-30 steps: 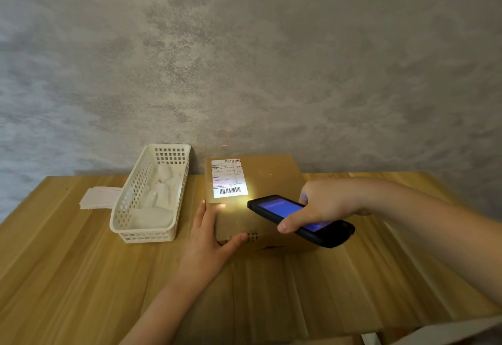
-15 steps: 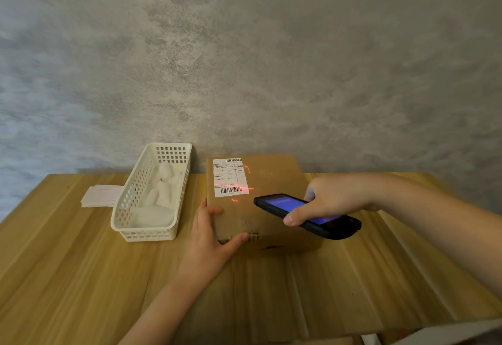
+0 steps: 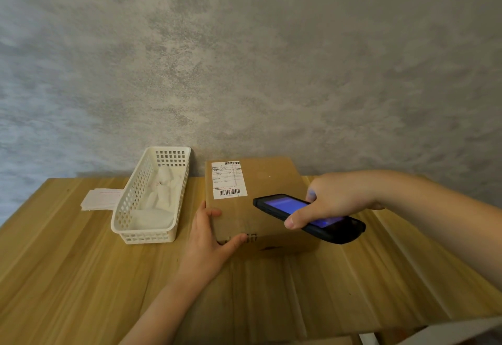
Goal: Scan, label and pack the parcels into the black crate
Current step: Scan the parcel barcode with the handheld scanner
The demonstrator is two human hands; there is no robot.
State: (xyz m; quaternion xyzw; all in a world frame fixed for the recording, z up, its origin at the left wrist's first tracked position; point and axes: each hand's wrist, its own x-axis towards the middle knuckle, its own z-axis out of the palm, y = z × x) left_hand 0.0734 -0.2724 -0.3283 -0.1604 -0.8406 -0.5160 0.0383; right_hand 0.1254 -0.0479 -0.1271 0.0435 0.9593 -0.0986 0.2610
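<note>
Your right hand (image 3: pixel 335 201) is wrapped around one black handheld scanner (image 3: pixel 312 218), thumb laid across its lit blue screen and the fingers curled round its far edge. You hold the scanner in the air above the near right part of the parcel, its front end aimed toward the label; it does not appear to touch the cardboard.

Your left hand (image 3: pixel 207 238) grips the near left corner of the one cardboard parcel (image 3: pixel 267 181). The thumb presses along the front face just under the top edge, and a fingertip curls over onto the top by the left edge; the other fingers run down the left side, mostly hidden.

The parcel lies flat on the wooden table (image 3: pixel 81 276), toward the back, its far end close to the grey wall (image 3: pixel 244 59). One white shipping label (image 3: pixel 229 180) is stuck on the top's far left part, with two barcodes, one at its far edge and one at its near edge.

Just left of the parcel, apart from it, stands one white perforated basket (image 3: pixel 127 203) holding crumpled white items whose number you cannot count. A small stack of white papers (image 3: pixel 99 199) lies flat against the basket's left side.
</note>
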